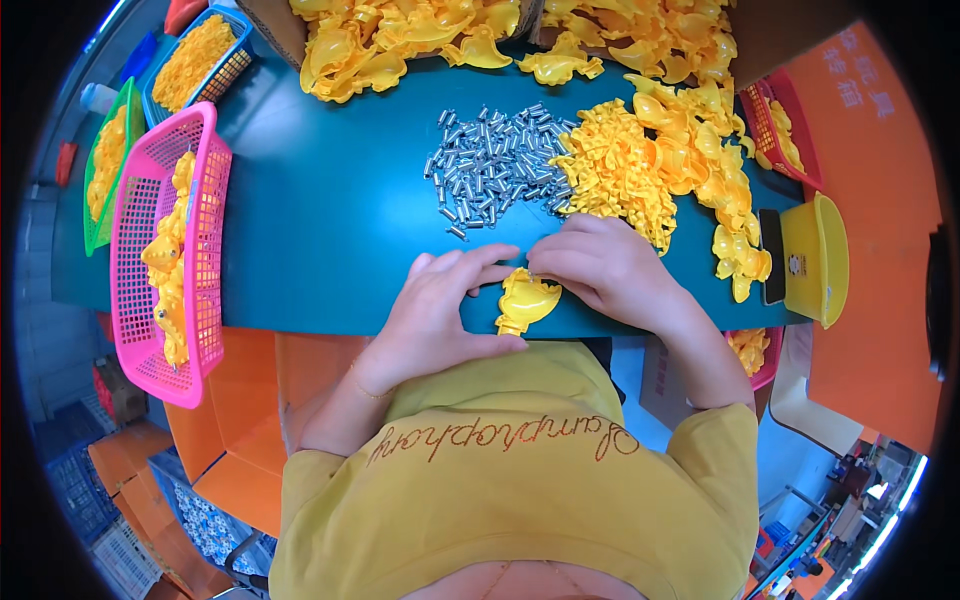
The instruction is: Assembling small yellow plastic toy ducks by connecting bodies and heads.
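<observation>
At the table's near edge lies a hollow yellow plastic shell piece [528, 302], its cupped side up. My left hand [432, 298] steadies it, thumb by its narrow lower end and fingers by its upper left rim. My right hand [606, 268] is closed at the shell's upper edge, fingertips pinched together; whatever they hold is hidden. Just beyond my hands is a heap of small silver metal cylinders with thin ends [495, 165]. Touching it on the right is a pile of small yellow plastic parts [618, 170].
More yellow shells [700, 150] spread along the right, and others fill cardboard boxes [765, 45] at the back. A pink basket [215, 250] with yellow pieces stands left, near green [132, 165] and blue baskets [240, 60]. A yellow bin [825, 260] hangs at the right edge.
</observation>
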{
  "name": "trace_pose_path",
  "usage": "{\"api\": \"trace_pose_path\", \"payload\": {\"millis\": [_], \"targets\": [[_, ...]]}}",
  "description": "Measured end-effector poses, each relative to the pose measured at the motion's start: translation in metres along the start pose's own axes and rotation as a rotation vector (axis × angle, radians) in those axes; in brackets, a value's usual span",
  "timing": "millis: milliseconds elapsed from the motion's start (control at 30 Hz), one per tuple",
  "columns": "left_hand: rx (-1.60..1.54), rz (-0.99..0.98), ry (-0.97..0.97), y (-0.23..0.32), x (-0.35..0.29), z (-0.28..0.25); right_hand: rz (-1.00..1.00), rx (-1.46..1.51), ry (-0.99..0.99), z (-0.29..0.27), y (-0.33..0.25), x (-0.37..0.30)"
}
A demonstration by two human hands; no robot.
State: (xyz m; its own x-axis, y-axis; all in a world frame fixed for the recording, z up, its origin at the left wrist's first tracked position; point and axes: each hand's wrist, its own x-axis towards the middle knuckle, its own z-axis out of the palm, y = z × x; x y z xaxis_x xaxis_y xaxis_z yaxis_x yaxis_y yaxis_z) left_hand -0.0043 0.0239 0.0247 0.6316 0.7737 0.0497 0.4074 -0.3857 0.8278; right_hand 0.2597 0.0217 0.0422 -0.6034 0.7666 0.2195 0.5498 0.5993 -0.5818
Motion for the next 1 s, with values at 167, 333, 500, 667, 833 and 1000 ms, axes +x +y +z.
{"api": "trace_pose_path", "payload": {"millis": [167, 333, 500, 667, 833, 1000], "targets": [[-0.006, 0.004, 0.000, -0.001, 0.000, 0.000, -0.096, -0.140, 0.005, -0.001, 0.001, 0.002], [-0.006, -0.001, -0.005, 0.000, 0.000, -0.001, -0.151, -0.135, 0.055, 0.001, 0.007, 0.002], [-0.007, 0.010, -0.001, -0.002, 0.000, 0.000, -0.179, -0.191, 0.040, 0.002, 0.009, 0.002], [-0.012, 0.009, -0.007, -0.003, -0.001, 0.000, -0.268, -0.229, 0.075, 0.005, 0.014, -0.001], [-0.003, 0.016, -0.013, -0.003, -0.001, 0.000, -0.328, -0.197, 0.120, 0.017, 0.025, -0.009], [-0.012, 0.014, 0.003, -0.003, 0.000, 0.001, -0.314, -0.136, 0.145, 0.019, 0.020, -0.001]]}}
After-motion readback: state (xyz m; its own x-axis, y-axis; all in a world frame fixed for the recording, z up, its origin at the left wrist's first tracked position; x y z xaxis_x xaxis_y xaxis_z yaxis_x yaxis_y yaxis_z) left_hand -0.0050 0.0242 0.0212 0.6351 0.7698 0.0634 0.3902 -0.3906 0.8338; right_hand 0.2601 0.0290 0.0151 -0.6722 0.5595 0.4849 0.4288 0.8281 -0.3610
